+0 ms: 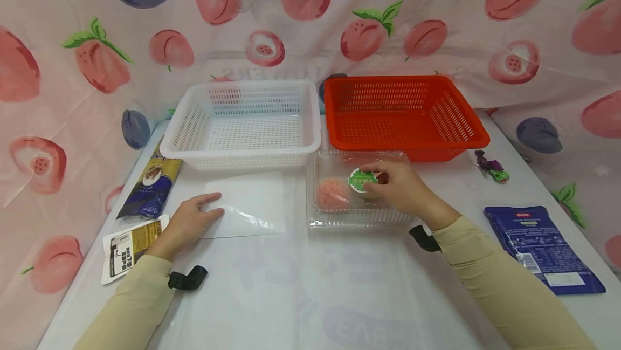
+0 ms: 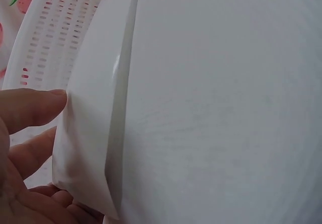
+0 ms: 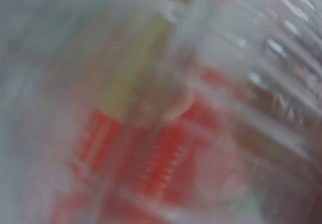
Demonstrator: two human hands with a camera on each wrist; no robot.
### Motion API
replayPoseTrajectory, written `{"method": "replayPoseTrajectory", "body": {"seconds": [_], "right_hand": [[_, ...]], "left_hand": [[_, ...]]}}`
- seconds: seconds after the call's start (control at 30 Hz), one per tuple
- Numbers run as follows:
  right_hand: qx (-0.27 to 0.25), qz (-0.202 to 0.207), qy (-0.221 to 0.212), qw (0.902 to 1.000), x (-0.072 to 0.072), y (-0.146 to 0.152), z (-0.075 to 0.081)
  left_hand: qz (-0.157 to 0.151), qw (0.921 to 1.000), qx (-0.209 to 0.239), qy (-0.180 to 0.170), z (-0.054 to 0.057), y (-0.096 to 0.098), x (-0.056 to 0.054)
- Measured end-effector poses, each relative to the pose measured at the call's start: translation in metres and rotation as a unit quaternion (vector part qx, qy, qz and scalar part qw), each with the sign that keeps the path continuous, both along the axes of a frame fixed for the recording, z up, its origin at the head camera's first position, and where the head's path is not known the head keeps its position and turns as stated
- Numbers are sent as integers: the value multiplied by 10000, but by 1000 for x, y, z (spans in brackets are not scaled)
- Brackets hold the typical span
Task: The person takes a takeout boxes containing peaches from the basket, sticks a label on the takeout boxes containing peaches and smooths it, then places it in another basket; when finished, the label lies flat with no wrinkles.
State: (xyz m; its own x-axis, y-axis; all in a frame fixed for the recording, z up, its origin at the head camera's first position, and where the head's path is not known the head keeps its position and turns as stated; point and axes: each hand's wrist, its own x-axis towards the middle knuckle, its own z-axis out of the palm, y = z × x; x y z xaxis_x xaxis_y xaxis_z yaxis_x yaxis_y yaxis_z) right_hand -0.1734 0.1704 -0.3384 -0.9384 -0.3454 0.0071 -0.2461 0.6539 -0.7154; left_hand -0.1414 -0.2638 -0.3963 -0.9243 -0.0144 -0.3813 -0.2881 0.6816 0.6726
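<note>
My left hand (image 1: 191,223) is at the left side of a glossy white flat packet (image 1: 252,207). In the left wrist view its thumb and fingers grip the folded edge of that packet (image 2: 93,133), the fingertips partly hidden behind it. Over a clear plastic food box (image 1: 335,218), my right hand (image 1: 405,191) grips the lid beside a round green-and-white label (image 1: 360,182). Inside the box shows a pink crumbly pastry (image 1: 333,193); the hand covers the box's right part. The right wrist view is blurred, with red basket slats seen through clear plastic.
Behind stand a white basket (image 1: 242,155) and a red basket (image 1: 407,142). At the left lie a blue-and-gold packet (image 1: 152,185) and a white-and-gold sachet (image 1: 133,247). A blue pouch (image 1: 543,250) and small wrapped candies (image 1: 494,166) lie at the right.
</note>
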Motion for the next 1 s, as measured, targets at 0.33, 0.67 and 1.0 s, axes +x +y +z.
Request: {"method": "replayPoseTrajectory", "body": {"seconds": [0.33, 0.67, 1.0], "right_hand": [[83, -301, 192, 9993, 2, -2, -2], [254, -330, 662, 9969, 2, -5, -5], [755, -338, 973, 9918, -2, -8, -10]], "left_hand": [[-61, 10000, -16, 23, -1, 1, -1], [-79, 10000, 32, -40, -3, 0, -2], [-121, 9999, 40, -16, -5, -1, -3]]}}
